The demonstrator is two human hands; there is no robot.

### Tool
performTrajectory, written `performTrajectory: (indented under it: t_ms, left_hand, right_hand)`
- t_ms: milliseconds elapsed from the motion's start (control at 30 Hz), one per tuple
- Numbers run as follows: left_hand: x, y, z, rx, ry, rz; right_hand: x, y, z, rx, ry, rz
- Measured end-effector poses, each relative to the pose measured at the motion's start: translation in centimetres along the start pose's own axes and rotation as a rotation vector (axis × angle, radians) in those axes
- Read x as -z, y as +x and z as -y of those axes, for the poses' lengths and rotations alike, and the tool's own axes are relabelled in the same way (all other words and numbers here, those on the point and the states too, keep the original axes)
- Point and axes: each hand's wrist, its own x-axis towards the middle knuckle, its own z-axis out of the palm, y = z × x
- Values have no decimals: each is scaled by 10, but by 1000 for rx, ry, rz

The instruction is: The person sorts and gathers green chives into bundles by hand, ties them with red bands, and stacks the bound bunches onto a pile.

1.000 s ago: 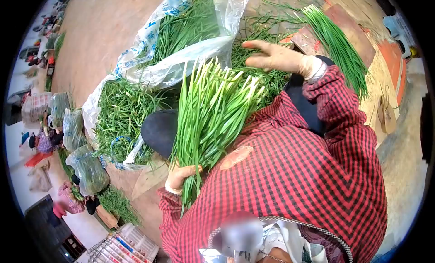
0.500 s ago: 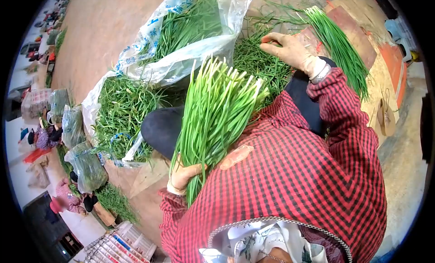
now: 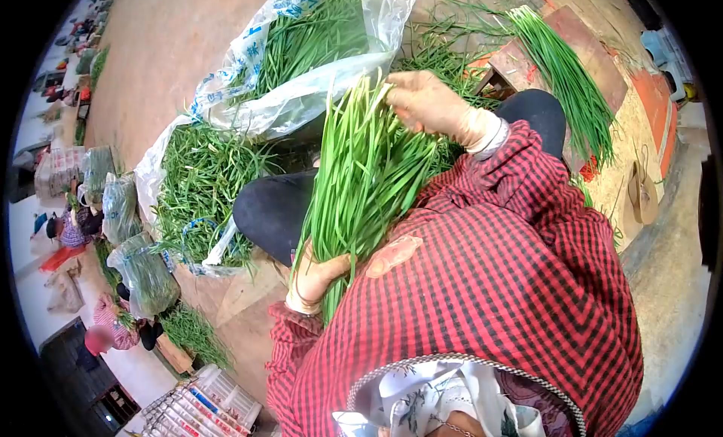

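Note:
Across my lap lies a loose bunch of garlic chives (image 3: 358, 181), its pale cut ends pointing away from me. My left hand (image 3: 318, 280), in a thin glove, is wrapped round the leafy end near my body. At the far end my gloved right hand (image 3: 431, 107) has its fingers pinched on the stalk tips; which stalks it grips is partly hidden behind the fingers. A second, neat bunch of chives (image 3: 565, 83) rests on a low wooden board (image 3: 595, 64) to the right.
Ahead stands an open plastic bag (image 3: 331, 75) of chives. Loose green trimmings (image 3: 203, 173) are heaped at the left, beside my knee. A sandal (image 3: 642, 192) lies at the right. Several filled bags (image 3: 143, 275) and a person (image 3: 113, 320) are along the left, near a white crate (image 3: 199, 407).
My right hand has come left and inward from over the trimmings to the cut ends of the chives. The bunch has shifted slightly; my left hand keeps its hold.

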Motion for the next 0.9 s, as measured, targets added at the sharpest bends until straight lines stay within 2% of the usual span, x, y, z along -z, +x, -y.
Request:
performTrajectory:
  t_ms: [100,167,233,300,333,367,433,533,700,733,833,900]
  left_hand:
    - [0,3,0,-37,-73,-6]
    - [8,2,-3,10,-71,-3]
    - [15,-2,-3,73,-116,-27]
    - [29,-4,12,108,-210,-104]
    - [36,-1,15,123,-243,-59]
    - [37,-2,17,118,-241,-63]
    - [26,-2,11,116,-286,-124]
    - [15,0,6,114,-236,-110]
    - [0,1,1,23,-109,-52]
    - [-1,1,0,22,-110,-52]
    - [2,-2,5,52,-126,-78]
    - [17,1,16,102,-261,-17]
  right_hand:
    - [20,-2,4,50,88,-108]
    - [40,-9,11,118,27,-232]
    - [77,-16,5,302,264,-248]
    - [105,-23,-1,251,212,-364]
    - [113,-20,-5,185,-163,-363]
    - [117,-22,-9,-81,-399,-329]
    - [108,-18,-29,231,-864,-346]
    - [68,-22,15,330,-725,-204]
    - [18,14,-1,667,-681,-86]
    - [18,13,1,668,-683,-86]
    - [15,-3,20,524,-4,64]
    - [31,-12,28,462,-44,-111]
